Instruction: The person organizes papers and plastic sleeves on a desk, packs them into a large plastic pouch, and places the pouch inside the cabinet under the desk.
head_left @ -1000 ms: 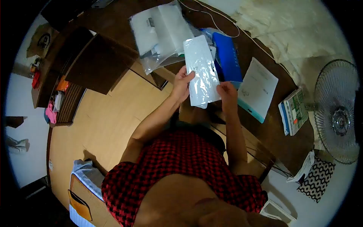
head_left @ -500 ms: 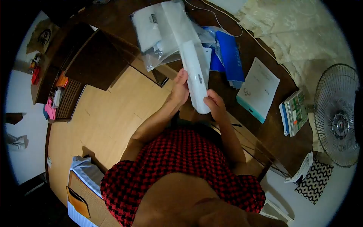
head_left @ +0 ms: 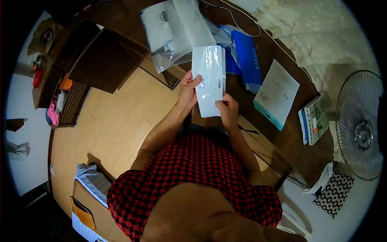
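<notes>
Between my two hands is a flat white packet point(head_left: 209, 76) with a shiny clear plastic surface and a small dark slot near its right edge. My left hand point(head_left: 190, 88) grips its left side, thumb on top. The fingers of my right hand point(head_left: 228, 108) pinch its lower right edge. Just beyond the packet, a large translucent plastic bag point(head_left: 171, 30) with white contents lies on the dark desk point(head_left: 278, 137). To the right of the packet are blue folded packages point(head_left: 245, 56), partly in clear plastic.
A white and teal packet point(head_left: 277, 94) lies on the desk, with a small stack of booklets point(head_left: 315, 121) farther right. An electric fan point(head_left: 360, 129) stands at the right edge. Cream curtain cloth point(head_left: 310, 32) hangs behind. A chair with an orange pouch point(head_left: 83, 211) is lower left.
The white packet has turned so that its broad, shiny face shows, where a narrower side showed before. Both hands still hold it, in nearly the same place.
</notes>
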Action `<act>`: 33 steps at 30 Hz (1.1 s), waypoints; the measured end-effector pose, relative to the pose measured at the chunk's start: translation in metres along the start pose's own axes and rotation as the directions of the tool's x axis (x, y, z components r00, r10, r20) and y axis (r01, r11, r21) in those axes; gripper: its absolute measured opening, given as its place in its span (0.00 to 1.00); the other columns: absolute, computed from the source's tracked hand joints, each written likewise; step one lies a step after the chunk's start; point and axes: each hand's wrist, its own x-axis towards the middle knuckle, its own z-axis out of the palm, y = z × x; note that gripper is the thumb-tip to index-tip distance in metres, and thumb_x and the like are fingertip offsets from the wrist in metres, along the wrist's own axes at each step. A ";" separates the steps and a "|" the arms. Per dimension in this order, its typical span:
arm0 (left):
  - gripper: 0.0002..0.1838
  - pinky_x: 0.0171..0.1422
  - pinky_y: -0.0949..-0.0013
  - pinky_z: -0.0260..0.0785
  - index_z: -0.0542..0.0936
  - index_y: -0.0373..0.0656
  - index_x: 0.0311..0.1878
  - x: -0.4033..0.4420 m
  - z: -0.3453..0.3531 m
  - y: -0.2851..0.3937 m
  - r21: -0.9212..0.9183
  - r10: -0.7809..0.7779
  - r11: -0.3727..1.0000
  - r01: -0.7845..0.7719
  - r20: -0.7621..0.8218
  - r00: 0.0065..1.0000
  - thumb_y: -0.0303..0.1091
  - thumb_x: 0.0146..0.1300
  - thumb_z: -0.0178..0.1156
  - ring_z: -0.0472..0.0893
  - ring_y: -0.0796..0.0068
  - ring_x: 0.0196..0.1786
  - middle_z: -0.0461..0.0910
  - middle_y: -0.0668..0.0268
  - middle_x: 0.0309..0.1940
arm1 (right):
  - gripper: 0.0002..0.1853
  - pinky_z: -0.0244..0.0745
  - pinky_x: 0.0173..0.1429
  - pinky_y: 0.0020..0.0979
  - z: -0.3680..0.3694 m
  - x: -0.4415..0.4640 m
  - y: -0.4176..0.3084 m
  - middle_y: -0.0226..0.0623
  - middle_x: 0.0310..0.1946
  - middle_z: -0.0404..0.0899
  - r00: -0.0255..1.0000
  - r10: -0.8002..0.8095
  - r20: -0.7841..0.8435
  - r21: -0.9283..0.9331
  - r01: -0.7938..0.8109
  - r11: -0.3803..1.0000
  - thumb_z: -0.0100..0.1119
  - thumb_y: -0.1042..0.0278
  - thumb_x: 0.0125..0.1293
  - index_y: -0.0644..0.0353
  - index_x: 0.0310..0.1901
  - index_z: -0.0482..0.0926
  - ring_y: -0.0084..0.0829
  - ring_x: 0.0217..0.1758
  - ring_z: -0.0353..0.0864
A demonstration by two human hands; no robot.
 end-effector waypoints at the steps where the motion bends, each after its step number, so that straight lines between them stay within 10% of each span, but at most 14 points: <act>1: 0.14 0.49 0.69 0.69 0.70 0.38 0.48 0.000 -0.001 0.001 0.036 0.045 0.998 -0.045 0.001 0.999 0.24 0.57 0.52 0.76 0.74 0.41 0.76 0.62 0.41 | 0.04 0.62 0.36 0.21 -0.001 0.002 0.006 0.31 0.32 0.69 0.988 -0.153 -0.030 -0.151 0.147 0.978 0.51 0.80 0.45 0.63 0.22 0.67 0.20 0.32 0.66; 6: 0.15 0.49 0.70 0.69 0.70 0.37 0.48 -0.004 0.001 0.003 0.045 0.040 0.998 -0.041 0.018 0.999 0.22 0.56 0.53 0.76 0.75 0.42 0.75 0.63 0.41 | 0.08 0.64 0.33 0.25 0.001 0.007 0.005 0.42 0.38 0.67 0.842 -0.537 -0.048 -0.490 0.449 0.747 0.53 0.75 0.48 0.63 0.21 0.63 0.27 0.35 0.67; 9: 0.15 0.49 0.70 0.69 0.70 0.38 0.48 -0.014 0.009 0.007 0.033 -0.015 0.999 0.013 0.039 0.999 0.22 0.56 0.53 0.76 0.75 0.42 0.76 0.63 0.41 | 0.08 0.63 0.32 0.25 -0.011 0.004 0.013 0.39 0.34 0.67 0.872 -0.483 -0.079 -0.466 0.396 0.791 0.54 0.74 0.49 0.62 0.23 0.63 0.26 0.33 0.67; 11: 0.15 0.49 0.69 0.69 0.70 0.38 0.48 -0.014 0.006 0.008 0.008 -0.052 0.999 0.052 0.046 0.998 0.22 0.55 0.53 0.76 0.75 0.41 0.76 0.63 0.41 | 0.07 0.64 0.33 0.25 -0.023 -0.006 0.014 0.38 0.31 0.68 0.999 0.018 0.027 -0.392 -0.006 0.920 0.54 0.73 0.50 0.62 0.25 0.65 0.24 0.31 0.68; 15: 0.14 0.48 0.69 0.70 0.72 0.39 0.47 -0.012 -0.011 0.003 0.066 -0.222 0.971 0.229 -0.097 0.970 0.22 0.55 0.54 0.77 0.74 0.41 0.76 0.63 0.40 | 0.06 0.62 0.31 0.21 -0.031 -0.022 0.020 0.31 0.27 0.69 0.978 0.069 0.196 -0.500 0.039 0.865 0.54 0.74 0.51 0.62 0.28 0.68 0.18 0.28 0.65; 18: 0.14 0.48 0.69 0.70 0.72 0.40 0.47 -0.012 -0.012 -0.001 0.148 -0.184 0.968 0.201 -0.119 0.976 0.23 0.56 0.53 0.76 0.74 0.41 0.76 0.64 0.40 | 0.08 0.64 0.33 0.22 -0.032 -0.026 0.029 0.31 0.32 0.71 0.986 -0.121 0.111 -0.375 0.154 0.914 0.53 0.73 0.52 0.63 0.35 0.70 0.20 0.31 0.68; 20: 0.14 0.47 0.69 0.70 0.71 0.40 0.47 -0.010 -0.010 -0.004 0.156 -0.151 0.974 0.162 -0.085 0.985 0.23 0.56 0.53 0.76 0.74 0.41 0.76 0.64 0.40 | 0.14 0.66 0.36 0.25 -0.017 -0.031 0.001 0.35 0.33 0.72 0.995 0.078 -0.056 0.015 -0.077 0.997 0.52 0.71 0.53 0.64 0.42 0.69 0.22 0.32 0.70; 23: 0.16 0.45 0.72 0.69 0.69 0.39 0.49 -0.001 0.002 -0.005 0.236 -0.127 0.961 0.147 -0.098 0.987 0.25 0.57 0.54 0.75 0.76 0.40 0.74 0.65 0.41 | 0.18 0.68 0.39 0.26 -0.031 -0.027 0.019 0.37 0.36 0.74 0.999 0.041 -0.014 -0.064 -0.042 0.997 0.52 0.71 0.54 0.65 0.48 0.67 0.24 0.34 0.72; 27: 0.20 0.34 0.76 0.67 0.63 0.38 0.52 0.046 -0.012 0.001 0.499 0.269 0.856 -0.133 -0.211 0.940 0.30 0.57 0.56 0.74 0.75 0.34 0.69 0.66 0.36 | 0.19 0.69 0.41 0.27 -0.048 -0.028 0.009 0.38 0.36 0.75 0.991 0.129 -0.045 0.075 -0.125 0.989 0.54 0.70 0.54 0.64 0.48 0.68 0.25 0.36 0.74; 33: 0.12 0.31 0.74 0.67 0.68 0.37 0.42 0.096 -0.002 0.020 0.554 0.074 0.821 0.137 -0.343 0.937 0.31 0.58 0.54 0.74 0.72 0.28 0.73 0.63 0.32 | 0.19 0.69 0.40 0.26 -0.048 -0.030 0.010 0.37 0.35 0.76 0.971 0.237 0.016 0.256 -0.233 0.938 0.54 0.71 0.54 0.63 0.49 0.69 0.25 0.36 0.75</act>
